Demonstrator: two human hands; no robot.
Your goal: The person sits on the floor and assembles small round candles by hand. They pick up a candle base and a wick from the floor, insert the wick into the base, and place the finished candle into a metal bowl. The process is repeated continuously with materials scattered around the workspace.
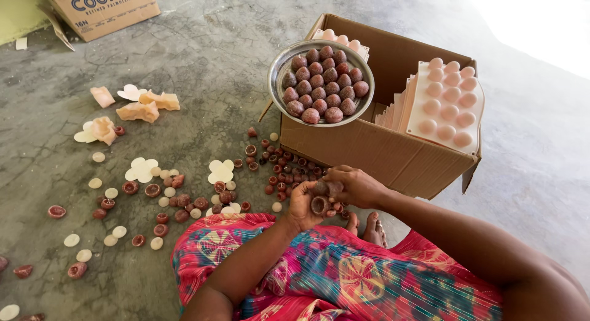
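Observation:
My left hand [302,208] holds a small brown hollow half-shell [319,205], its open side facing up. My right hand [353,184] pinches a second brown rounded piece [320,187] just above it, the two pieces nearly touching. Both hands meet over my lap, above a bright patterned cloth [344,272]. A metal bowl [279,69] heaped with finished brown balls [322,84] rests on the edge of an open cardboard box [381,155] right in front of my hands.
Several brown half-shells [289,170] and pale round discs [110,192] lie scattered on the grey concrete floor to the left. Pinkish moulded trays [445,103] stand in the box. Pale wax-like scraps [147,106] lie further left; another carton [104,11] sits at the top left.

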